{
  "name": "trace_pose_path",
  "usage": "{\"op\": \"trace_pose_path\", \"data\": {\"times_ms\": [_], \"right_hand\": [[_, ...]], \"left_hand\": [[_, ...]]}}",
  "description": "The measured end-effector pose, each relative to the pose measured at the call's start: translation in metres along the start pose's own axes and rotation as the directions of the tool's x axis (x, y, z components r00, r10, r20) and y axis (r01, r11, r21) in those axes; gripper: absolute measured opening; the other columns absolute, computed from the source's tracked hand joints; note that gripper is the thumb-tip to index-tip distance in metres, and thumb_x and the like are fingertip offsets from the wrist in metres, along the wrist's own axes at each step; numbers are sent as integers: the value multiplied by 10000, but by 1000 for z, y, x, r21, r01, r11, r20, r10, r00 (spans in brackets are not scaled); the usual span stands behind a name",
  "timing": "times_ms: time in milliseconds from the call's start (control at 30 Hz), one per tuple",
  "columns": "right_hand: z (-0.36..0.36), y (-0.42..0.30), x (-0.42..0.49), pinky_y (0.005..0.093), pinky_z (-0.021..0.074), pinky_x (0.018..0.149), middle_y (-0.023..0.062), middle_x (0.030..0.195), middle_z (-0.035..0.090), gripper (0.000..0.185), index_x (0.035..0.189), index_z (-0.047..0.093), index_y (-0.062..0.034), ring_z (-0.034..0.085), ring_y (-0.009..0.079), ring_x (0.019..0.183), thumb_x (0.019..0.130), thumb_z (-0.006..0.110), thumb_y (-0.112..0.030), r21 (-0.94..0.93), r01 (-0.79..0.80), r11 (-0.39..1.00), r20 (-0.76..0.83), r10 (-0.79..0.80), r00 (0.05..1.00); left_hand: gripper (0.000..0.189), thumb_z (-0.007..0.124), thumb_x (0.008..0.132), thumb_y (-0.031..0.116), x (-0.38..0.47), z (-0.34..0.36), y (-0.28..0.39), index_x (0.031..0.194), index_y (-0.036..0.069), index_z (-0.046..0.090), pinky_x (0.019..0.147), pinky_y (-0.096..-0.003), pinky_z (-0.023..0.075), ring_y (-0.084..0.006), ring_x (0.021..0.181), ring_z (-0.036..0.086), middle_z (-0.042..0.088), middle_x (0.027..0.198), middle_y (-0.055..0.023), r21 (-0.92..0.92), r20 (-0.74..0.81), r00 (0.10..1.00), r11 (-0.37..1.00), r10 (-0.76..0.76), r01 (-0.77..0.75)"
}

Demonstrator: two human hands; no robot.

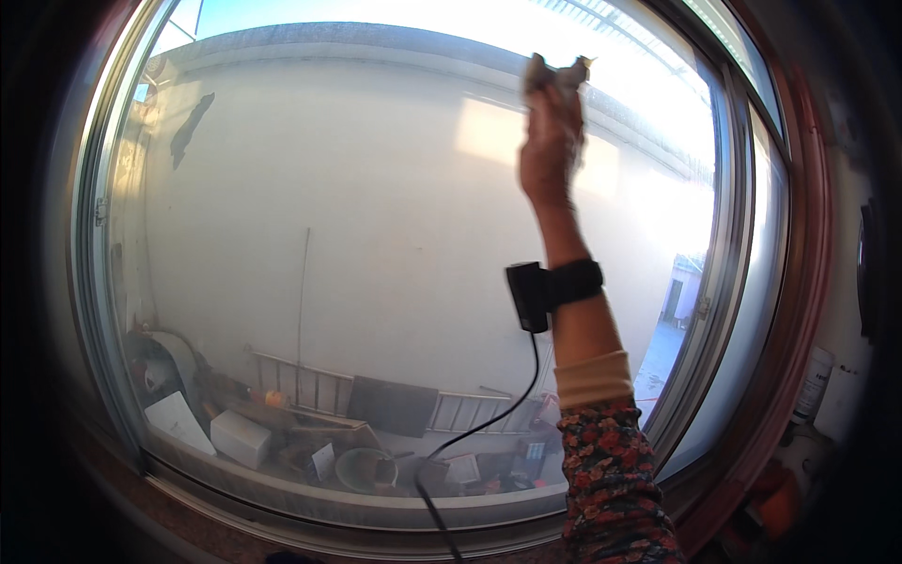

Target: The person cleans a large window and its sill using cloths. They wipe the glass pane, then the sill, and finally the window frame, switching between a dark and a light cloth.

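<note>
My right hand point(553, 144) is raised against the upper right part of a large window pane point(394, 211). A crumpled, light-coloured cloth point(557, 74) is gripped in its fingers, partly blurred. Around the wrist sits a black strap point(574, 282) with a small black box point(527, 296), from which a black cable point(493, 421) hangs down. The sleeve is floral with a beige cuff. My left hand is out of view.
Metal frame rails point(733, 282) edge the glass at the right, beside a reddish-brown surround point(810, 268). The sill track point(317, 518) runs below. Through the pane show a pale wall, a metal ladder point(465, 412), a white box point(239, 438) and a round basin point(352, 469).
</note>
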State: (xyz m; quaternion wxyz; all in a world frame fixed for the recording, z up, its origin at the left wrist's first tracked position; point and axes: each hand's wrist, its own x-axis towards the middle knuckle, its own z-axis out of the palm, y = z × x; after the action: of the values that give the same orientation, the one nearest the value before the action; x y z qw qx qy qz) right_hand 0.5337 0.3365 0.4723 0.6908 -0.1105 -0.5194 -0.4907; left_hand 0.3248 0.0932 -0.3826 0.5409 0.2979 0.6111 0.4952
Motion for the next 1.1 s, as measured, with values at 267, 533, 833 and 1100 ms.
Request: {"op": "trace_pose_path", "data": {"times_ms": [267,533,833,1100], "right_hand": [[48,-192,13,470,317,1153,63,1396,529,362,1251,597,-99,368,370,1382,896,556,-42,324,223,919,214,-301,929],[-3,-74,2,467,379,1118,59,1420,504,230,1118,618,-103,384,355,1378,904,557,-44,262,257,930,244,-322,915],[-137,201,-47,428,423,1100,172,1426,473,402,1382,459,-41,471,336,1314,981,454,-10,-349,116,930,193,-50,980],[-182,267,-80,383,470,1006,152,1388,530,303,1289,555,-39,550,309,1236,1007,473,-114,-353,-298,887,3,320,948]], "left_hand": [[304,518,990,287,-7,-3,8,1054,12,631,626,-409,534,-275,762,666,702,924,-153,-33,22,998,998,-53,54],[286,504,1005,289,11,-4,-11,1092,34,598,544,-384,533,-245,662,659,707,901,-136,-84,8,996,992,-92,92],[255,516,1004,286,3,-3,1,1092,53,572,507,-387,535,-245,618,659,710,872,-141,-205,-25,979,959,-203,194],[262,511,993,256,-22,4,37,1031,20,619,587,-409,539,-285,722,685,706,878,-169,-118,-53,992,987,-114,107]]}}
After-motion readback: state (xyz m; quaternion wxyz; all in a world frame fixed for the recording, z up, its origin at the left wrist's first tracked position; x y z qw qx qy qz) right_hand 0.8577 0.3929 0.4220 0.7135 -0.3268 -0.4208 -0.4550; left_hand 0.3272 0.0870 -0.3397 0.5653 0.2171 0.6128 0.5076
